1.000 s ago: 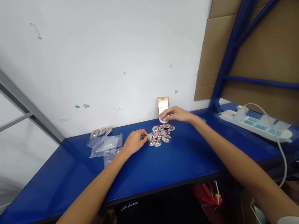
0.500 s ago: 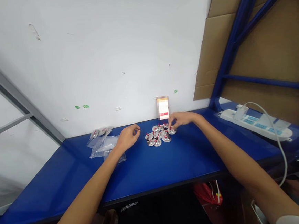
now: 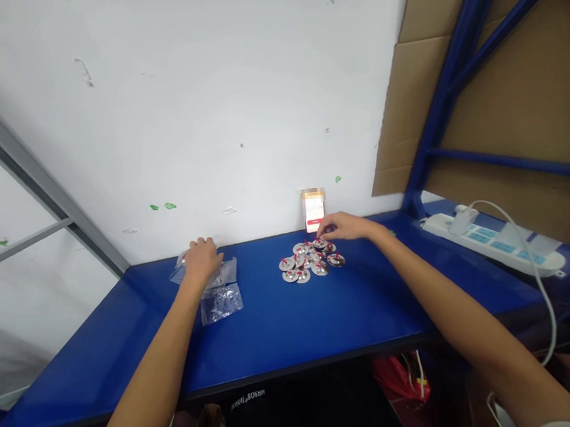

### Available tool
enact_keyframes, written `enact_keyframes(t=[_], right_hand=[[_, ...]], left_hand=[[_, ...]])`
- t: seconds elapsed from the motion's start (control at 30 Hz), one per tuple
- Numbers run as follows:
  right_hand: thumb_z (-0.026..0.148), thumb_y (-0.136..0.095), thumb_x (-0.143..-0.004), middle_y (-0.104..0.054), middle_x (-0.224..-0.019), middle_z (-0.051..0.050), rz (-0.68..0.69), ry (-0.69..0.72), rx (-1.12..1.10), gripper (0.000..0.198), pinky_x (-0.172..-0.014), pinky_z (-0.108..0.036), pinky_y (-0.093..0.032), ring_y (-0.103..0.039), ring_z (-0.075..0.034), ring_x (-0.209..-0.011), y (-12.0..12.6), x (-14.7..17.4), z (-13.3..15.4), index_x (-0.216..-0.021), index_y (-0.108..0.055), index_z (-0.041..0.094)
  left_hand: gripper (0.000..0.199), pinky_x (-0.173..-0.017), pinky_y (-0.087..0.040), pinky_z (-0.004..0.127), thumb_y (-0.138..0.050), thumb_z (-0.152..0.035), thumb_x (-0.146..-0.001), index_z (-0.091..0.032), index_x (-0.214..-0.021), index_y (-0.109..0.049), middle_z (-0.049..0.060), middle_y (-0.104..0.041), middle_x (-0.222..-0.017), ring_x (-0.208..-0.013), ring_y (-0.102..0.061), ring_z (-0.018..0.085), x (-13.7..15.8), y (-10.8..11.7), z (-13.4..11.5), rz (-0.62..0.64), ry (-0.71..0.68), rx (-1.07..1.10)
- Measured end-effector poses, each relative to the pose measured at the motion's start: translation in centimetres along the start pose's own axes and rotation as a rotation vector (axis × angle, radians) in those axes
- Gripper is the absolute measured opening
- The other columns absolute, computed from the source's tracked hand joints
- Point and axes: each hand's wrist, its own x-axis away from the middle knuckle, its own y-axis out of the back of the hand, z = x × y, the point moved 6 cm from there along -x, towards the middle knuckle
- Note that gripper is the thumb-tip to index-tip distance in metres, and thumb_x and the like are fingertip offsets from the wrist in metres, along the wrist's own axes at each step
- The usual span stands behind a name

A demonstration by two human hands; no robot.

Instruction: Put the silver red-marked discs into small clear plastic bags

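Several silver finger cymbals with red straps lie in an overlapping heap on the blue table. At the heap's back edge, my right hand pinches the red strap of one finger cymbal. Over at the left, my left hand rests palm down on the clear plastic bags, thumb apart from the fingers. It hides most of the bagged cymbals by the wall. One clear plastic bag lies flat in front of that hand.
Against the white wall leans a phone with a lit screen. A white power strip with a plugged-in cable lies at the right, beside a blue metal frame and cardboard.
My left hand has moved left onto the plastic bags. My right hand has let go of one cymbal at the heap's right side and taken another by its strap farther back.
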Motion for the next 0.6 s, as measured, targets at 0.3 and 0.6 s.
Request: enact_keyframes(t=[0.3,0.6], right_hand=[[0.037,-0.07,-0.092,-0.084,-0.103,-0.008,0.007,-0.03,-0.018,0.026,-0.083,-0.032,-0.054,-0.075,-0.024,-0.093,-0.6,0.0,0.1,-0.103,-0.084,0.019],[0.042,-0.069,-0.092,-0.084,-0.098,-0.009,0.009,-0.067,0.026,0.03,-0.081,-0.032,-0.054,-0.076,-0.025,-0.088,-0.5,0.3,1.5,-0.1,-0.084,0.017]], left_hand=[[0.042,-0.091,-0.054,0.046,-0.048,-0.031,-0.098,-0.014,-0.122,-0.077,0.026,-0.075,-0.122,-0.114,-0.072,0.041,-0.4,-1.3,2.6,0.108,0.08,0.079],[0.046,-0.084,-0.054,0.046,-0.045,-0.038,-0.099,-0.017,-0.115,-0.084,0.025,-0.078,-0.107,-0.099,-0.074,0.04,-0.5,0.5,3.7,-0.05,0.146,0.124]])
